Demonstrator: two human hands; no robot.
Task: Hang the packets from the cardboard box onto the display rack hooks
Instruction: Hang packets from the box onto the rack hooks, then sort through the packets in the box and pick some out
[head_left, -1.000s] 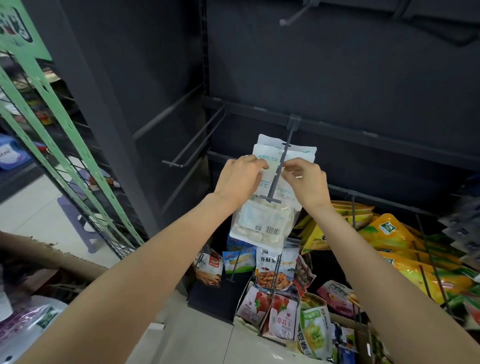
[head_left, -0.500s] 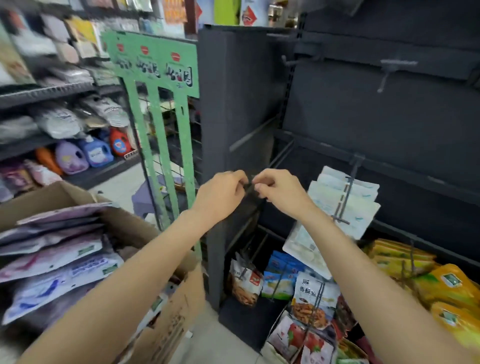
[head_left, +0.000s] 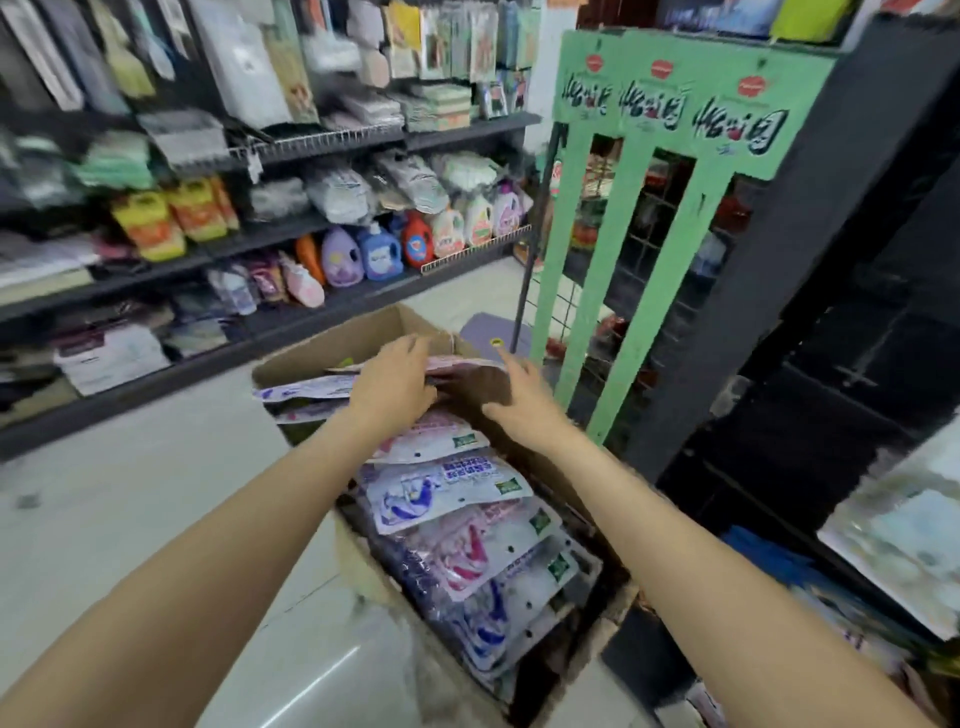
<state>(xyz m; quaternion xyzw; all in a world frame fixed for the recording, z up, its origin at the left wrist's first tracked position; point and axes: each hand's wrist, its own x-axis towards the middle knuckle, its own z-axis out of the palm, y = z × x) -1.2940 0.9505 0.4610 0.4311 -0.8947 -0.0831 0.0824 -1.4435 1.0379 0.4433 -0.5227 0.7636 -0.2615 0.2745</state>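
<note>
Both hands have left the rack hook and now reach into the cardboard box (head_left: 332, 345). Head view: left hand (head_left: 390, 382) lies over the far end of the packets (head_left: 447, 486) stacked in the box, fingers spread and relaxed, seemingly touching the top pink packet (head_left: 457, 364); a grip can't be told. Right hand (head_left: 522, 397) hovers just right of it, fingers extended, holding nothing. Green stand (head_left: 660, 171) rises beyond the box's right side, store shelves (head_left: 260, 249) beyond its left.
</note>
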